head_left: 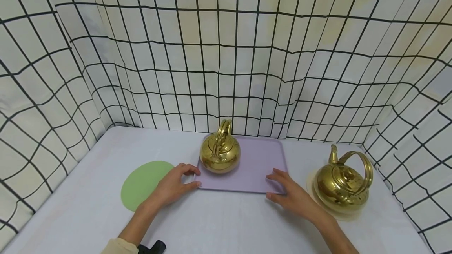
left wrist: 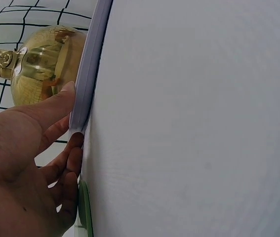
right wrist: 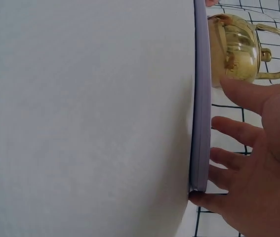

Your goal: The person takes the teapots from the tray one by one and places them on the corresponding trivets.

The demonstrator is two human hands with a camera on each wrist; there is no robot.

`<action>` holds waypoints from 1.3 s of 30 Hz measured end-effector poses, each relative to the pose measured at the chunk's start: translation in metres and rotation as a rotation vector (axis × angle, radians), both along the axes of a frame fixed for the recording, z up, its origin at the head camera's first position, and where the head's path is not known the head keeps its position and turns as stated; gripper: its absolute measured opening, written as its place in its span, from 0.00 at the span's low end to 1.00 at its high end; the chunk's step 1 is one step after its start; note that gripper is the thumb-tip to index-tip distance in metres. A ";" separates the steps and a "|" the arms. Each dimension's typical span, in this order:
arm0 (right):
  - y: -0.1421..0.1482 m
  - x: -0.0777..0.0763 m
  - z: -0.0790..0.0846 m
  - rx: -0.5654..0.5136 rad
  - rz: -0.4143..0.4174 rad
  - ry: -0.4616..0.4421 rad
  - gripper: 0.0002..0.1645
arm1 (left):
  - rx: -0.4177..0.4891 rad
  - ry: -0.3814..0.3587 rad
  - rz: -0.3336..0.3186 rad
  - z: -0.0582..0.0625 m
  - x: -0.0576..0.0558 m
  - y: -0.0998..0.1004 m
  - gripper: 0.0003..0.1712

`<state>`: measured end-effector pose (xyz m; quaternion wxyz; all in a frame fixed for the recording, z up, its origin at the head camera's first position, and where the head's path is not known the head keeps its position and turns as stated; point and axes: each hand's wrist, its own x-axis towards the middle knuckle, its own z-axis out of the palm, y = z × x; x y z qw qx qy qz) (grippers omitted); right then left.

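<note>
A lavender rectangular tray [head_left: 257, 167] lies on the white table. On its left half stands a shiny gold-coloured teapot [head_left: 219, 154] with an arched handle. My left hand [head_left: 175, 183] is at the tray's front left corner, its thumb and fingertips against the rim, as the left wrist view also shows. At the opposite front corner, my right hand [head_left: 294, 195] has its fingers spread, some reaching over the tray. The right wrist view shows these fingers [right wrist: 233, 131] beside the rim; firm contact there is hard to tell. Neither hand touches the teapot.
To the right, a second gold-coloured teapot [head_left: 342, 187] stands on a pale round mat [head_left: 337, 214]. A green round mat [head_left: 141, 185] lies left of the tray, partly behind the left hand. Black-gridded white walls [head_left: 247, 69] enclose the table's back and sides.
</note>
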<state>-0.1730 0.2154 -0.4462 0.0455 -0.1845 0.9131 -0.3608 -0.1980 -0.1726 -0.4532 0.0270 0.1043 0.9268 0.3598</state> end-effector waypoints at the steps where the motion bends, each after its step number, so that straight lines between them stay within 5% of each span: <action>1: 0.000 0.000 0.000 0.005 0.005 -0.003 0.33 | 0.001 0.001 -0.001 0.000 0.000 0.000 0.15; 17: -0.003 0.001 -0.002 0.082 0.027 0.079 0.22 | 0.052 -0.003 0.015 0.004 -0.002 -0.001 0.18; 39: -0.005 0.003 0.000 0.146 -0.022 0.104 0.19 | 0.319 0.123 0.215 0.031 -0.018 0.007 0.14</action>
